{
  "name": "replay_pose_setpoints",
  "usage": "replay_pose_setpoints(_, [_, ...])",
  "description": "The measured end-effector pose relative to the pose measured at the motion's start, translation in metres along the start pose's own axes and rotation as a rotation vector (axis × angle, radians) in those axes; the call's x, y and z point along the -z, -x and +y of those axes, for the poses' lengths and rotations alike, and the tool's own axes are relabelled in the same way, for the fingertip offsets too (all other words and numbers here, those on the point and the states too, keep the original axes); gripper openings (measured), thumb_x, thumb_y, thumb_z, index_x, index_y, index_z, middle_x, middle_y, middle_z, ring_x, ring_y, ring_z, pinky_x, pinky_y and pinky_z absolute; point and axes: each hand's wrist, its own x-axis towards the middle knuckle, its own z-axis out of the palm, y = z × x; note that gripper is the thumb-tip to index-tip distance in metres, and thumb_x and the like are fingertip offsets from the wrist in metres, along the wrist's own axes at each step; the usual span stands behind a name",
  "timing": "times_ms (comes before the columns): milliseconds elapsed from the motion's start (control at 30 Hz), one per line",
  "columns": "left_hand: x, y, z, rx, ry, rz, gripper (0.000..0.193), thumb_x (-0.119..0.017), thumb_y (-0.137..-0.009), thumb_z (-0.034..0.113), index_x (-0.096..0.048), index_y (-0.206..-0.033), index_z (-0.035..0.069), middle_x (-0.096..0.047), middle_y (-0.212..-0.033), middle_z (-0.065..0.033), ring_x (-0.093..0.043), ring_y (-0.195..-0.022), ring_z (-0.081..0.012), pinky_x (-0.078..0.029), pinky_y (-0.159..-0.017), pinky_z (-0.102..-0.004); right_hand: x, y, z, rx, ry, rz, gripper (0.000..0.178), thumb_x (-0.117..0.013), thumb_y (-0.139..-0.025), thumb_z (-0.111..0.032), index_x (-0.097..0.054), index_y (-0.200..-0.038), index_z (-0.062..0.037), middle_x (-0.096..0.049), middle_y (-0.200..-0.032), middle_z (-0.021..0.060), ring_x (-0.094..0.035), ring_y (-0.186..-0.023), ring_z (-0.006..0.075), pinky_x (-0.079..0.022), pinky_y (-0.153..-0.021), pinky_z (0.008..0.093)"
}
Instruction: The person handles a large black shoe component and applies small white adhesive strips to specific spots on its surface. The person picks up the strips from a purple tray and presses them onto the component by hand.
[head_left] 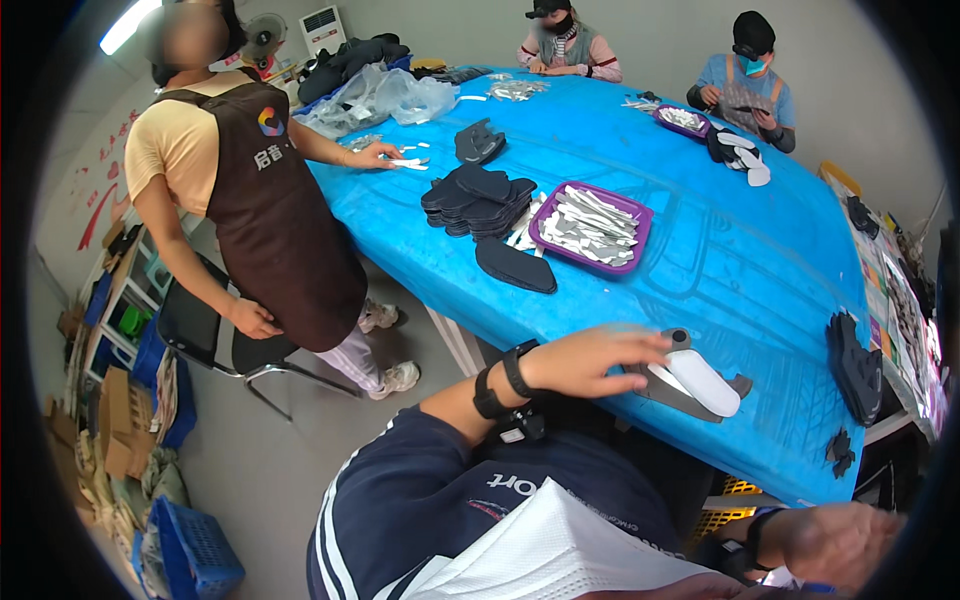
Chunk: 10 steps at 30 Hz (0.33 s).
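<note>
My left hand (590,360), with two black bands on its wrist, lies flat with fingers spread at the near edge of the blue-covered table (740,270). Its fingertips touch a grey insole-shaped piece (660,385) that has a white oval pad (705,383) lying on it. My right hand (840,540) hangs low at the lower right, below the table edge, fingers loosely curled; whether it holds anything is hidden. A purple tray (640,212) full of silvery-white strips stands farther in, beside a stack of black insoles (478,200) and a single black insole (515,267).
A person in a brown apron (285,220) stands at the table's left side, one hand on white strips. Two more people sit at the far side by a second purple tray (682,120). Black pieces (855,365) lie at the right. A black chair (210,335) and blue crate (195,550) stand on the floor.
</note>
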Motion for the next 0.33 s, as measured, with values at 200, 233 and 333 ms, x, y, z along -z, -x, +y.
replay_pose_setpoints(200, [-0.031,-0.018,-0.033,0.043,-0.232,0.088,0.051,-0.066,-0.082,0.034,-0.053,-0.127,0.012,-0.047,-0.135,-0.0136,-0.043,-0.125,-0.0327,-0.032,-0.103,-0.0442,-0.06,0.108,-0.017,-0.954,-0.323,-0.776,0.059,-0.056,-0.089,-0.018,-0.033,-0.14,0.0003,-0.038,-0.142,0.0176,-0.036,-0.131,0.0308,-0.026,-0.108,0.0401])
replay_pose_setpoints(233, [-0.034,-0.018,-0.035,0.067,-0.236,0.068,0.054,-0.067,-0.081,0.037,-0.052,-0.127,0.012,-0.047,-0.136,-0.0139,-0.043,-0.125,-0.0325,-0.032,-0.103,-0.0441,-0.065,0.117,-0.017,-0.922,-0.28,-0.851,0.061,-0.058,-0.087,-0.018,-0.033,-0.14,0.0001,-0.038,-0.142,0.0176,-0.036,-0.132,0.0312,-0.026,-0.108,0.0396])
replay_pose_setpoints(333, [-0.037,-0.017,-0.042,0.136,-0.194,0.011,0.061,-0.069,-0.078,0.041,-0.051,-0.129,0.013,-0.044,-0.137,-0.0157,-0.041,-0.126,-0.0315,-0.031,-0.103,-0.0436,-0.071,0.132,-0.013,-0.903,-0.246,-0.974,0.064,-0.062,-0.085,-0.017,-0.033,-0.14,-0.0001,-0.039,-0.142,0.0178,-0.035,-0.132,0.032,-0.026,-0.109,0.0384])
